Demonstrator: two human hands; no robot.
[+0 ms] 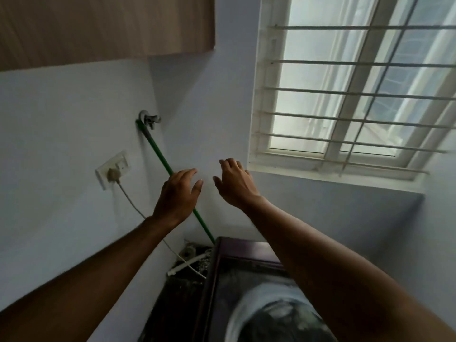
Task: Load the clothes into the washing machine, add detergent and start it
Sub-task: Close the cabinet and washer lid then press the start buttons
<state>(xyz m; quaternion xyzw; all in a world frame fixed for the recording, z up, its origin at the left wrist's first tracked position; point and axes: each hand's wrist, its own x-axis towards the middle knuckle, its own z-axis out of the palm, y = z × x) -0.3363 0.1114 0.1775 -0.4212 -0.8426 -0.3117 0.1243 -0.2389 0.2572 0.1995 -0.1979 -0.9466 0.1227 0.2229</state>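
Note:
The dark top-loading washing machine [217, 280] fills the bottom middle; through its glass lid a pale drum ring and dark contents show, blurred. Both my arms reach up over it toward the wall. My left hand [176, 196] hovers in front of the green hose [158, 151], fingers loosely curved and apart, holding nothing. My right hand [235, 183] is beside it, just below the window corner, also spread and empty. No clothes or detergent are in view outside the machine.
A tap [148, 119] on the wall feeds the green hose down behind the machine. A socket [114, 169] with a plug and white cord sits left. A barred window [350, 90] is upper right, a wooden cabinet [98, 25] upper left.

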